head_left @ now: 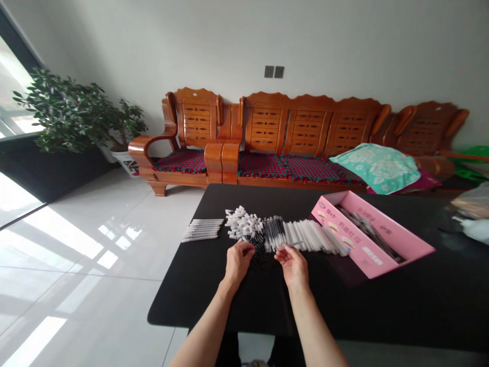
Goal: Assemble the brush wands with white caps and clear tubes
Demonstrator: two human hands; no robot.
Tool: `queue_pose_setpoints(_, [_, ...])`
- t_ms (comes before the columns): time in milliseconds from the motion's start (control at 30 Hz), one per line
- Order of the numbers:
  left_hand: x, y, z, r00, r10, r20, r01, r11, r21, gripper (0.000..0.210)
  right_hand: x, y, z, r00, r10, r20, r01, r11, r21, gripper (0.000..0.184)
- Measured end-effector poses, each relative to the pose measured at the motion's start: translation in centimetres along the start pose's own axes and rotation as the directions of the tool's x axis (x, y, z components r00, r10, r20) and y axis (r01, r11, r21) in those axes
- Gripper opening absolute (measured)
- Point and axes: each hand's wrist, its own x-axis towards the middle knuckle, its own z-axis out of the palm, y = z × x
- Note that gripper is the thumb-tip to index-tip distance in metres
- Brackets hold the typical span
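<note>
My left hand is over the near edge of a pile of small black pen parts. Its fingers are pinched together, and whatever is between them is too small to make out. A slim translucent pen barrel lies between the thumb and fingers of my right hand, palm partly up. Behind my hands is a heap of short white pen caps. Dark-tipped refills lie side by side, and a row of whitish pen barrels continues to their right. Several white pens lie in a row at the left.
A pink cardboard box with dark thin items inside stands at the right on the black table. Beyond the table is a wooden sofa with a turquoise cloth. A potted plant stands at the left.
</note>
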Motion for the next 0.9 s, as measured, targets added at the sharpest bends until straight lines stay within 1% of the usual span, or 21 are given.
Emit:
queue_pose_setpoints(67, [0.1, 0.6, 0.5, 0.995, 0.091, 0.051, -0.095, 0.992, 0.083, 0.014, 0.0, 0.1, -0.1, 1.0, -0.002, 0.007, 0.002, 1.0, -0.005, 0.021])
queue_pose_setpoints(133, [0.1, 1.1, 0.9, 0.98, 0.144, 0.136, -0.166, 0.973, 0.163, 0.017, 0.1, 0.1, -0.2, 1.0, -0.007, 0.014, 0.007, 1.0, -0.013, 0.021])
queue_pose_setpoints(233, [0.0, 1.6, 1.5, 0.951, 0.168, 0.26, -0.238, 0.934, 0.268, 0.018, 0.1, 0.2, -0.3, 1.0, -0.002, 0.001, 0.002, 1.0, -0.009, 0.023])
queue_pose_setpoints(333, [-0.4, 1.7, 1.9, 0.928, 0.161, 0.337, -0.282, 0.894, 0.348, 0.014, 0.1, 0.2, -0.3, 1.0, 0.013, 0.001, -0.013, 1.0, 0.006, 0.025])
queue_pose_setpoints(433, [-0.7, 1.7, 2.4, 0.917, 0.161, 0.365, -0.309, 0.865, 0.395, 0.012, 0.0, 0.3, -0.3, 1.0, 0.014, 0.014, -0.015, 1.0, 0.011, 0.023])
queue_pose_setpoints(633, [-0.4, 1.8, 3.0, 0.912, 0.135, 0.386, -0.311, 0.843, 0.438, 0.014, -0.1, 0.3, -0.2, 1.0, 0.019, 0.025, -0.019, 1.0, 0.012, 0.024])
queue_pose_setpoints(767, [-0.4, 2.1, 2.8, 0.891, 0.126, 0.436, -0.335, 0.831, 0.445, 0.015, -0.1, 0.3, -0.2, 1.0, 0.019, 0.021, -0.02, 1.0, 0.014, 0.024])
queue_pose_setpoints(900, [-0.5, 2.4, 2.5, 0.88, 0.134, 0.456, -0.362, 0.811, 0.459, 0.015, -0.1, 0.3, -0.2, 1.0, 0.019, 0.024, -0.02, 1.0, 0.016, 0.023])
